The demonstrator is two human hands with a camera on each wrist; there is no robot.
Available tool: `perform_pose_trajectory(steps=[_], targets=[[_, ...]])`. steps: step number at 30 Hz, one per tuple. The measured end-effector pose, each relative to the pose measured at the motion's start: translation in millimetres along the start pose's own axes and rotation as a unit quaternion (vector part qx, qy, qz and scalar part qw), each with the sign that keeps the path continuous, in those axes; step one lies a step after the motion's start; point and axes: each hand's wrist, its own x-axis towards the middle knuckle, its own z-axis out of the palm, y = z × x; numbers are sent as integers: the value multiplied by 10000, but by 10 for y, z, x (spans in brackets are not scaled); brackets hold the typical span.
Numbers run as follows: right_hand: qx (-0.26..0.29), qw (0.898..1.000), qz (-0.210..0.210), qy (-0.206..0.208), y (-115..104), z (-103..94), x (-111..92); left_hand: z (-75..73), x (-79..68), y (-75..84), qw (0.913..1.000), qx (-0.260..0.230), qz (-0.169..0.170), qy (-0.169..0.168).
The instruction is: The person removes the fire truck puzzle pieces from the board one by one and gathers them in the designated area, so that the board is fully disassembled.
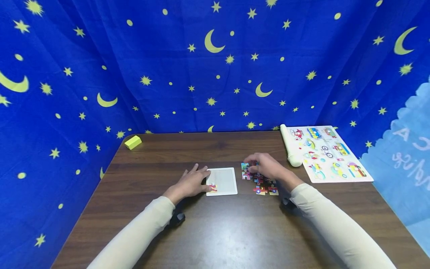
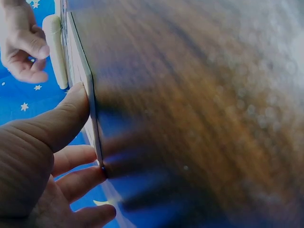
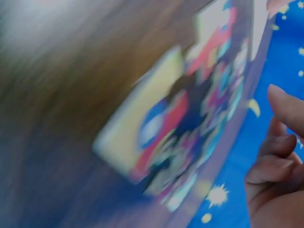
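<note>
A white puzzle tray [image 1: 223, 179] lies flat in the middle of the table, with one jigsaw piece [image 1: 213, 188] in its near left corner. My left hand [image 1: 189, 182] rests at the tray's left edge. Its thumb [image 2: 73, 107] touches the rim, and the fingers are spread and fairly straight. To the right of the tray lies a cluster of colourful jigsaw pieces [image 1: 260, 190]. Over that cluster hovers my right hand [image 1: 267, 166], covering part of it. In the right wrist view its fingers [image 3: 270, 168] are loosely bent, with no piece showing between them.
At the back right lies a white sheet [image 1: 322, 149] with vehicle pictures, rolled up along its left side. A yellow block [image 1: 133, 142] sits at the table's far left corner. Blue star-patterned cloth [image 1: 174, 74] hangs behind the wooden table [image 1: 215, 231].
</note>
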Motion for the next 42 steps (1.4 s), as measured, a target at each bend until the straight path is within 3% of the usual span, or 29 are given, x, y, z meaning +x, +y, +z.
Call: perform_pose_trajectory(steps=[4, 12, 15, 25, 30, 36, 42], targets=[[290, 9995, 77, -8, -246, 97, 108, -10, 10, -5, 10000, 69, 49, -10], [257, 9938, -497, -965, -765, 530, 274, -50, 27, 12, 9988, 405, 268, -26], [126, 9922, -566, -1100, -860, 643, 292, -61, 18, 12, 9985, 415, 341, -54], [26, 9951, -204, -963, -913, 779, 298, -99, -8, -50, 9976, 379, 546, -197], [22, 9947, -418, -942, -906, 783, 297, -130, 12, -50, 9955, 344, 789, -391], [1, 9934, -715, -902, -906, 758, 305, -133, 33, -60, 9941, 512, 829, -484], [-108, 9925, -675, -1016, -888, 749, 329, -137, 41, -55, 9928, 621, 894, -503]])
